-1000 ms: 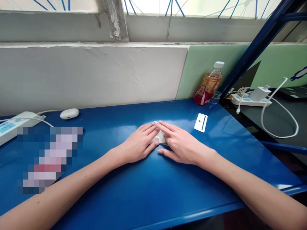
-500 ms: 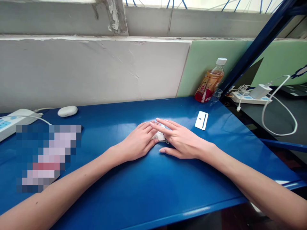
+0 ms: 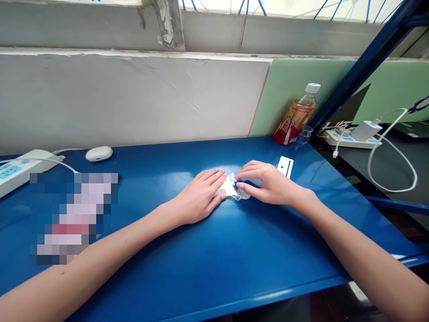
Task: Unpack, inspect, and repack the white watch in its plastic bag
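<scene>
On the blue desk (image 3: 187, 268) lies a small white item with crinkled clear plastic (image 3: 230, 187); its exact kind does not show. My left hand (image 3: 203, 197) rests flat over its left part, fingers stretched out, covering much of it. My right hand (image 3: 264, 181) hovers at the item's right end with fingers curved and thumb apart from them. Its fingertips are close to the clear plastic, and I cannot tell whether they touch it. Partly behind my right hand is a white card with a dark slot (image 3: 285, 166).
A drink bottle (image 3: 295, 118) leans at the back right beside a small clear plastic piece (image 3: 304, 134). At the left are a white earbud case (image 3: 99, 154), a power strip (image 3: 23, 167) and a pixelated item (image 3: 80, 205). A blue post (image 3: 362, 67) slants up at the right.
My right hand has lifted off my left hand and moved right, uncovering more of the white item and its plastic. My left hand stays on the item.
</scene>
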Tool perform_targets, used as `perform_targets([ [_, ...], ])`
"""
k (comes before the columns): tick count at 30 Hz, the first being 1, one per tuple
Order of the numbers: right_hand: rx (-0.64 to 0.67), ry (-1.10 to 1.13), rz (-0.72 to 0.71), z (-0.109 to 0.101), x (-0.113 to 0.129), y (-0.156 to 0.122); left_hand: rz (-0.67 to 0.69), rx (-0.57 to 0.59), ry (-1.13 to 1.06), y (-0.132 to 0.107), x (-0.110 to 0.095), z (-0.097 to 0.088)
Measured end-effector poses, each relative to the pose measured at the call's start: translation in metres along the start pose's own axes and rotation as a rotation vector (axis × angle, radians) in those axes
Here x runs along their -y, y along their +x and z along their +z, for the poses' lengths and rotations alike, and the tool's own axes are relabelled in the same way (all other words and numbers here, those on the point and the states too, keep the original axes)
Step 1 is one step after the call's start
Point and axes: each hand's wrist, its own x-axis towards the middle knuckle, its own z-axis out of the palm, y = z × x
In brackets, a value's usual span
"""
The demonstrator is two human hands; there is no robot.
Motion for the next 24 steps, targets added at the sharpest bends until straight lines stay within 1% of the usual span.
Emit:
perform_targets([
  [3,-0.035,0.100,0.144,0.004,0.008,0.001,0.003,-0.008,0.001,0.000,0.000,0.000],
  [5,-0.018,0.120,0.187,0.006,0.013,0.002,0.001,-0.008,0.004,0.000,-0.001,-0.001],
  [9,-0.006,0.095,0.217,0.008,0.018,0.002,-0.005,0.007,0.008,0.000,-0.001,-0.002],
  [13,0.012,0.049,0.227,0.007,0.021,0.001,-0.006,-0.005,-0.002,-0.001,0.000,-0.003],
  [16,0.040,0.093,0.247,0.007,0.023,0.001,-0.005,-0.002,-0.005,-0.001,0.000,-0.002],
  [18,0.080,0.186,0.252,0.005,0.022,0.001,-0.008,0.005,0.004,-0.001,0.001,-0.001],
  [21,0.188,0.338,0.228,0.000,0.019,0.000,-0.005,0.013,0.016,-0.001,0.001,-0.001],
  [24,0.270,0.427,0.209,-0.004,0.013,-0.002,0.009,0.013,0.018,-0.001,0.002,-0.001],
])
